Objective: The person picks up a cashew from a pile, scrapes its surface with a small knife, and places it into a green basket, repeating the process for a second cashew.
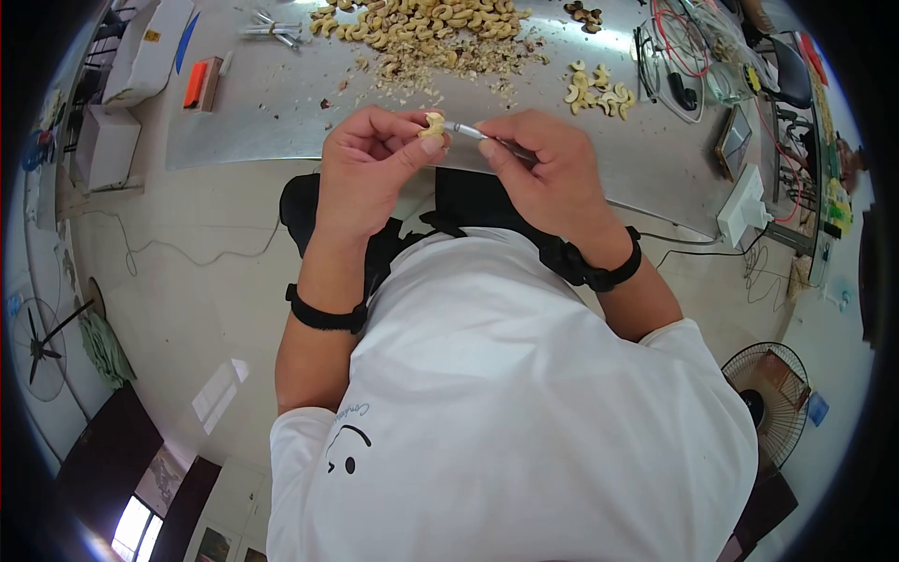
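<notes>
My left hand [363, 173] pinches a pale cashew [434, 125] between thumb and fingers, above the near edge of the metal table [272, 122]. Closed around a slim silver pen-shaped knife [465, 131], my right hand [554, 173] points the tip leftward at the cashew. The tip meets the nut or lies right beside it; its blade is too small to make out. Beyond both hands lies a large pile of cashews [421, 23], with crumbs and skin flakes [449, 67] on its near side. A smaller group of cashews [597, 92] sits to the right.
Dark nut pieces [584, 16] lie at the back. On the left are an orange-topped block [198, 86] and several slim silver tools [272, 30]. Tangled cables [679, 42], a phone-like device [733, 142] and a white power strip [743, 208] occupy the right side.
</notes>
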